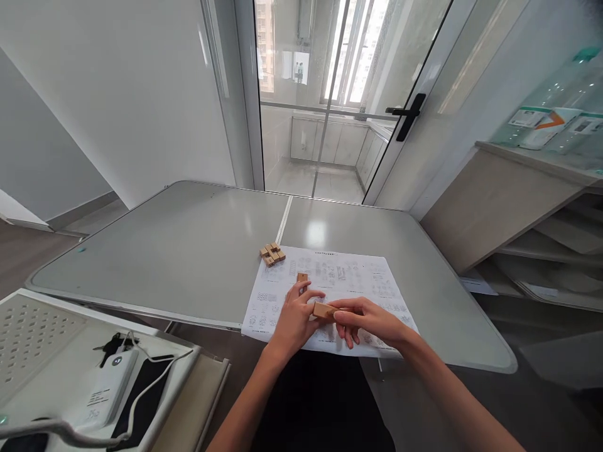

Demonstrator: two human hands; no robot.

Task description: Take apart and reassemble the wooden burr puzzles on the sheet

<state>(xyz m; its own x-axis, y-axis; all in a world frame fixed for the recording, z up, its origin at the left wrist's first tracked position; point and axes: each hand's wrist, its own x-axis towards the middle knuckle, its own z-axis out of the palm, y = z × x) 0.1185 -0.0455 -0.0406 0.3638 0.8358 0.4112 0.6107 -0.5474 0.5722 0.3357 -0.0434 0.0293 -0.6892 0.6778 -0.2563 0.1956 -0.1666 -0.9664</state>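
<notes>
A small light wooden block [323, 310] is between my hands, above a printed paper sheet [372, 270]. My right hand [365, 317] pinches its right end between thumb and fingers. The curled fingers of my left hand [298, 309] are at its left end, with the thumb close against it. Another wooden piece [302, 277] shows just beyond my left fingers; its lower part is hidden by them. At the sheet's upper left corner sits a cluster of interlocked wooden pieces [272, 253]. The print on the sheet is line drawings, too small to read.
The grey table [188, 251] has a seam down its middle. On the left, a white tray [47, 351] holds a white power bank [110, 383], a cable and keys [113, 346]. A glass door [311, 138] stands behind; plastic bottles [556, 119] are on a shelf at right.
</notes>
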